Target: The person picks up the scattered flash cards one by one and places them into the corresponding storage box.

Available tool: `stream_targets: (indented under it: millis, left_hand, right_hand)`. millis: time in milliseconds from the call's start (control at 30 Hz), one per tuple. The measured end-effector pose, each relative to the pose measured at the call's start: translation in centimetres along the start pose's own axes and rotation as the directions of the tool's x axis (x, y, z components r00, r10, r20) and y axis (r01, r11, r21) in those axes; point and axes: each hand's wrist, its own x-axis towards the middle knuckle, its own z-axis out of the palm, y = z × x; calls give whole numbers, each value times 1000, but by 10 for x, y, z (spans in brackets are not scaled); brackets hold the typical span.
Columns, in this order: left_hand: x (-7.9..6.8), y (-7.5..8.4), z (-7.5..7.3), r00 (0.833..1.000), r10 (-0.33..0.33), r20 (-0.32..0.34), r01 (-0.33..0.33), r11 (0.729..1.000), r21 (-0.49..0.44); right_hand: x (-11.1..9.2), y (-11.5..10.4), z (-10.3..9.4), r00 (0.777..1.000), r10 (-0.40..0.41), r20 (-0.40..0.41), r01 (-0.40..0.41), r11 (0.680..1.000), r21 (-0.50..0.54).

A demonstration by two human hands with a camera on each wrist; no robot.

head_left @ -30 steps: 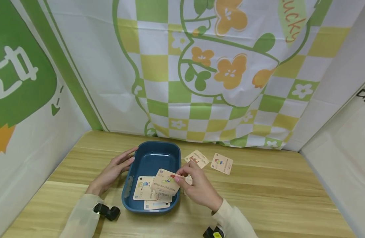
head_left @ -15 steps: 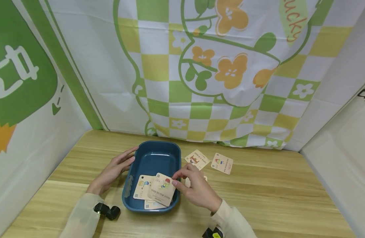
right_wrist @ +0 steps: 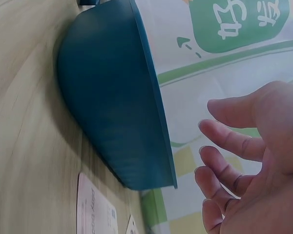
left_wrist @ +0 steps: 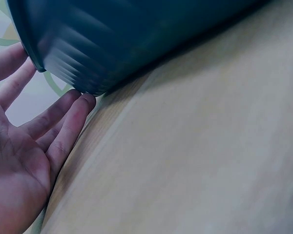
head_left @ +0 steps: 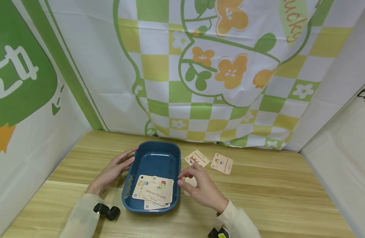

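A blue rectangular tray (head_left: pixel 152 163) stands on the table with several picture cards in its near half. On top lies a card reading "play on the slide" (head_left: pixel 158 191), overlapping the others. My left hand (head_left: pixel 112 170) touches the tray's left side; in the left wrist view its extended fingertips meet the rim and lower wall. Just beyond the tray's right rim is my right hand (head_left: pixel 204 188), holding nothing, with loosely bent fingers and thumb apart from the forefinger in the right wrist view. It partly covers a card (head_left: pixel 190 181) on the table.
Right of the tray lie a "take a break" card (head_left: pixel 197 158) and another card (head_left: pixel 222 164). The wooden table (head_left: pixel 265 198) ends at a checked fabric wall (head_left: pixel 200 115) behind and pale walls at both sides.
The "play on the slide" card, held by my right fingers earlier, was lowered and let go onto the cards in the tray. My right hand has drawn back rightward; the left stays still.
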Motion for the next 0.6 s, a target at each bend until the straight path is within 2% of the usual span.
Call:
stream_targets:
  millis: [333,600]
  left_hand:
    - [0,0,0,1000,-4,0,4,1000,9]
    - [1,0,0,1000,-3,-1,3,1000,6]
  right_hand:
    - [-7,19,-14,999,44,-23,-44,999,0]
    - [-15,32,-20,997,65,-40,-71,982,-177]
